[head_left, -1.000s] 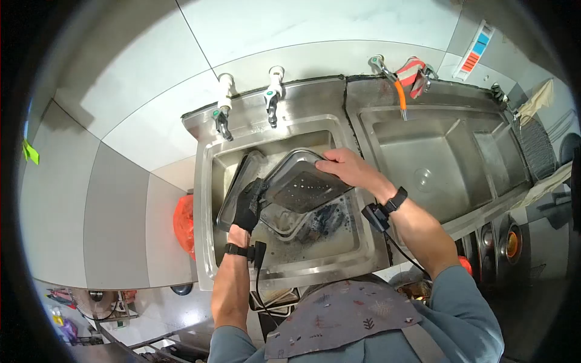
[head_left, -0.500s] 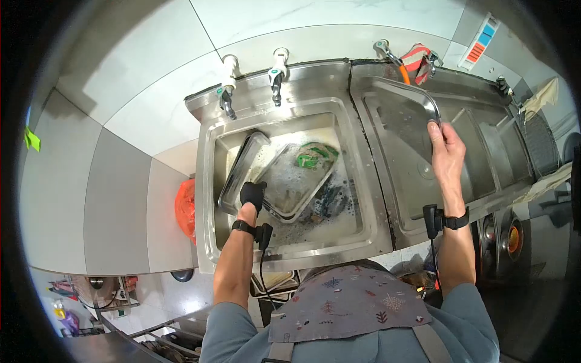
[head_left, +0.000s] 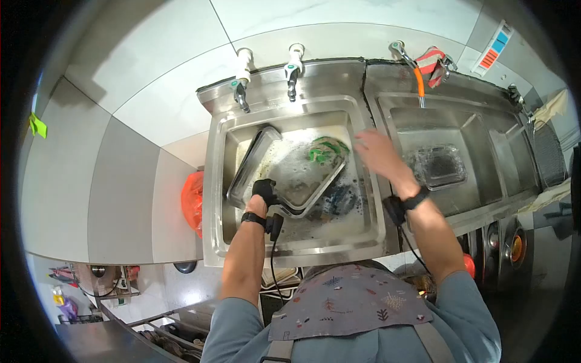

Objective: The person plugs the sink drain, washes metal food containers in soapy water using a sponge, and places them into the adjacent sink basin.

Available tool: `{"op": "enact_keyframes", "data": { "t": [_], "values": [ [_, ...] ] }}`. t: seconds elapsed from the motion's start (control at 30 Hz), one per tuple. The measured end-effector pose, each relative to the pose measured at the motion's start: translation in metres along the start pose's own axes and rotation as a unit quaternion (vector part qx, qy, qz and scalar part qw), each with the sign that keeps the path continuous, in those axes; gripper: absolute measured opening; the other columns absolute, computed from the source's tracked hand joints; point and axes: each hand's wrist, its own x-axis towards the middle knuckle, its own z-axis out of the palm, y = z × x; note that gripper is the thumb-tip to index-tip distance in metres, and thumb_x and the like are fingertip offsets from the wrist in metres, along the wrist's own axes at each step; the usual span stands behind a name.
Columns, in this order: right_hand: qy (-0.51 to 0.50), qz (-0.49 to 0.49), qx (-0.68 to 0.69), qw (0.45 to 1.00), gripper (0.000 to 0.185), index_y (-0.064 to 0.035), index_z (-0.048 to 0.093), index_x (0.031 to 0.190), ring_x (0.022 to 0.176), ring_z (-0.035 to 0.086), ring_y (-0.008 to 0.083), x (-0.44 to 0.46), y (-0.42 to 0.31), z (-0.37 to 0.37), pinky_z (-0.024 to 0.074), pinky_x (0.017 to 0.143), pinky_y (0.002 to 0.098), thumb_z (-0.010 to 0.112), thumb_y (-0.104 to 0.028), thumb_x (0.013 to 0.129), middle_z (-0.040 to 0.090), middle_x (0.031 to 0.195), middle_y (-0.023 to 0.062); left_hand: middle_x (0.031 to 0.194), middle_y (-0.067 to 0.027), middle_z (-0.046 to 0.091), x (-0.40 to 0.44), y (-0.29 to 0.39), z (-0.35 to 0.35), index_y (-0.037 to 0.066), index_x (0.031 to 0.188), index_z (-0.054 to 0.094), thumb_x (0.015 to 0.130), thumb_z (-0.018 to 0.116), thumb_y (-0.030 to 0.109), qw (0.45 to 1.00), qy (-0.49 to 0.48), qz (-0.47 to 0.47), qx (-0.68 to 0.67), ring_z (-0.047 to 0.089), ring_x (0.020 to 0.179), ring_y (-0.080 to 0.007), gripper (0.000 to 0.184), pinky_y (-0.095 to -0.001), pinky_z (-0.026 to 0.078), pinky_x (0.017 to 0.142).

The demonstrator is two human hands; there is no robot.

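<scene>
My left hand [head_left: 264, 190], in a black glove, is closed on the near left edge of a metal tray [head_left: 325, 189] tilted in the soapy left sink. Another rectangular tray [head_left: 245, 160] lies against that sink's left wall. Bare and motion-blurred, my right hand [head_left: 382, 156] is over the rim between the two sinks with its fingers stretched out and nothing in them. A green-and-grey cloth or scrubber [head_left: 327, 149] is just left of it in the suds. A rectangular tray [head_left: 443, 167] rests in the right sink. Dark cloth-like material [head_left: 342, 199] shows in the murky water.
Two taps [head_left: 292, 78] stand behind the left sink [head_left: 302, 247]. Over the right sink [head_left: 484, 202] hangs a tap with an orange hose [head_left: 420, 85], beside a red-striped glove [head_left: 431, 62]. A red plastic bag [head_left: 192, 202] is at the left.
My right hand has let go of the tray, which now lies in the right sink, and has swung left toward the left sink. My left hand stays on its tray.
</scene>
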Motion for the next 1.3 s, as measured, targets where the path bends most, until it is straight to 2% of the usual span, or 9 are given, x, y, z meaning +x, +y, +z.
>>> {"op": "enact_keyframes", "data": {
  "t": [0.3,0.4,0.73,0.87,0.97,1.1,1.17,1.23,1.3],
  "values": [
    [-0.199,0.102,-0.074,0.972,0.082,-0.0072,0.020,0.158,0.134,0.037,0.0554,0.072,0.011,0.152,0.0362,0.113,0.0583,0.065,-0.032,0.093,0.029,0.155,0.0287,0.124,-0.0169,0.067,-0.024,0.069,-0.019,0.005,0.135,0.057,0.056,0.098,0.022,0.996,0.073,-0.044,-0.004,0.065,0.113,-0.0338,0.091,-0.0402,0.054,0.097],
    [-0.255,0.099,-0.107,0.956,0.073,-0.0105,0.030,0.154,0.135,0.036,0.0546,0.063,0.003,0.162,0.0325,0.114,0.0625,0.065,-0.031,0.093,0.033,0.153,0.0276,0.123,-0.0159,0.068,-0.030,0.062,-0.014,0.005,0.139,0.054,0.063,0.095,0.028,0.944,0.028,-0.158,-0.288,0.067,0.111,-0.0336,0.089,-0.0399,0.054,0.095],
    [-0.336,0.015,0.000,0.942,0.043,-0.0037,0.045,0.130,0.114,0.055,0.0506,0.029,-0.041,0.232,0.0470,0.090,0.0605,0.059,-0.011,0.090,0.052,0.129,0.0305,0.092,-0.0148,0.070,-0.017,0.033,0.005,0.007,0.102,0.071,0.074,0.080,0.028,0.987,0.116,0.106,0.031,0.065,0.084,-0.0363,0.037,-0.0427,0.054,0.077],
    [-0.273,-0.069,0.034,0.959,0.037,-0.0075,0.050,0.126,0.111,0.054,0.0492,0.031,-0.072,0.242,0.0468,0.086,0.0602,0.059,-0.008,0.090,0.053,0.122,0.0249,0.103,-0.0139,0.071,-0.010,0.032,0.040,0.011,0.108,0.073,0.083,0.071,0.016,0.905,0.107,-0.088,-0.402,0.066,0.101,-0.0309,0.025,-0.0377,0.052,0.089],
    [-0.181,-0.135,0.002,0.974,0.037,-0.0135,0.054,0.126,0.109,0.052,0.0457,0.044,-0.069,0.250,0.0460,0.084,0.0607,0.062,-0.012,0.090,0.051,0.115,0.0199,0.108,-0.0141,0.071,-0.019,0.057,0.011,0.009,0.113,0.072,0.089,0.066,0.013,0.911,0.059,-0.050,-0.404,0.066,0.103,-0.0279,0.025,-0.0358,0.052,0.090],
    [-0.179,-0.097,-0.016,0.979,0.038,-0.0143,0.053,0.128,0.122,0.048,0.0433,0.078,-0.061,0.237,0.0402,0.094,0.0640,0.064,-0.022,0.092,0.051,0.127,0.0207,0.103,-0.0126,0.071,-0.026,0.081,-0.015,0.001,0.108,0.068,0.087,0.066,0.007,0.997,0.065,0.014,-0.037,0.068,0.096,-0.0284,0.022,-0.0368,0.055,0.081],
    [-0.130,-0.070,-0.006,0.989,0.036,-0.0161,0.053,0.128,0.123,0.048,0.0418,0.085,-0.038,0.238,0.0394,0.096,0.0637,0.061,-0.021,0.093,0.053,0.127,0.0209,0.098,-0.0126,0.072,-0.023,0.074,0.002,0.001,0.100,0.066,0.085,0.066,0.005,0.771,0.068,-0.158,-0.613,0.069,0.085,-0.0269,0.016,-0.0353,0.055,0.070],
    [-0.122,-0.009,-0.027,0.992,0.033,-0.0137,0.053,0.127,0.123,0.049,0.0408,0.092,-0.007,0.240,0.0386,0.099,0.0638,0.056,-0.019,0.095,0.054,0.127,0.0212,0.092,-0.0098,0.071,-0.022,0.044,0.027,0.002,0.096,0.066,0.085,0.067,0.005,0.936,0.136,-0.007,-0.325,0.069,0.077,-0.0231,0.011,-0.0322,0.054,0.063],
    [-0.144,0.022,-0.093,0.985,0.034,-0.0125,0.052,0.129,0.125,0.048,0.0412,0.096,0.019,0.226,0.0384,0.100,0.0644,0.055,-0.018,0.095,0.054,0.129,0.0211,0.092,-0.0089,0.071,-0.037,0.069,-0.007,0.001,0.100,0.067,0.085,0.069,0.007,0.759,0.079,-0.146,-0.629,0.070,0.080,-0.0245,0.017,-0.0331,0.056,0.069]
  ]
}}
